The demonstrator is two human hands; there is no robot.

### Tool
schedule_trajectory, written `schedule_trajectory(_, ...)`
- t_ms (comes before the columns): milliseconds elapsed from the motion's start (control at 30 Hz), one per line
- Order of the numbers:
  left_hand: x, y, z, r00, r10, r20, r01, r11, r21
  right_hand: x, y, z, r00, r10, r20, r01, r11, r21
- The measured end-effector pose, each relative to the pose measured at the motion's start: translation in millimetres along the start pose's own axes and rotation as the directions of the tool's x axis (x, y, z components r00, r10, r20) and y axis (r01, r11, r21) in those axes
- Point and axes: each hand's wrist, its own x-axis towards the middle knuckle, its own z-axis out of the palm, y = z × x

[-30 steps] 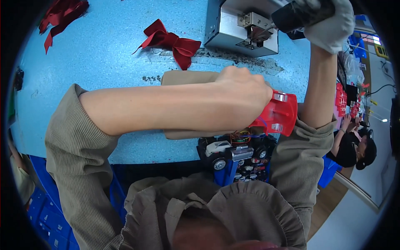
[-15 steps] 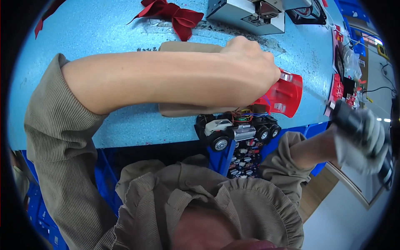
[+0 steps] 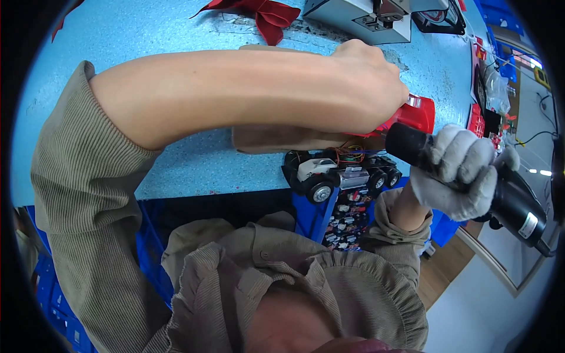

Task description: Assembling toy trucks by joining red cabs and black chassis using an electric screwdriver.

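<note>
My left hand (image 3: 371,88) reaches across the bench and grips a red plastic toy truck body (image 3: 422,115) from above; its fingertips are hidden. Under my forearm lies a padded brown cushion (image 3: 265,140), with the red body at its right end. In my gloved right hand (image 3: 459,173) is a black corded electric screwdriver (image 3: 518,206), its front end tilted toward the red body. Its tip cannot be made out. Below the cushion, at the bench's near edge, sits a black toy truck chassis (image 3: 353,175) with wheels and exposed coloured wires.
A red ribbon bow (image 3: 273,20) lies at the back of the blue bench (image 3: 170,170). Behind my left hand stands a grey metal machine (image 3: 359,22). Red plastic parts (image 3: 477,120) are at the right. Below the near edge, a blue crate holds several small truck parts (image 3: 347,220).
My right hand has swung in leftward with the screwdriver, close to the red body. The view has shifted slightly; my left hand keeps its hold.
</note>
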Motion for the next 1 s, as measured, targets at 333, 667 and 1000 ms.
schedule_trajectory(333,4.2,-2.2,2.0,1.0,-0.019,-0.01,0.019,1.0,-0.024,7.4,-19.6,-10.1,0.997,-0.057,0.044,0.047,0.979,0.2)
schedule_trajectory(667,-6.8,-5.1,-1.7,0.995,0.067,-0.08,-0.07,0.997,-0.039,100.6,-47.9,-77.7,0.969,-0.246,-0.002,0.235,0.922,0.307)
schedule_trajectory(1000,-4.3,-4.3,-1.1,0.996,0.073,-0.044,-0.075,0.996,-0.055,151.1,0.5,-37.3,0.92,-0.246,-0.305,0.28,0.957,0.073)
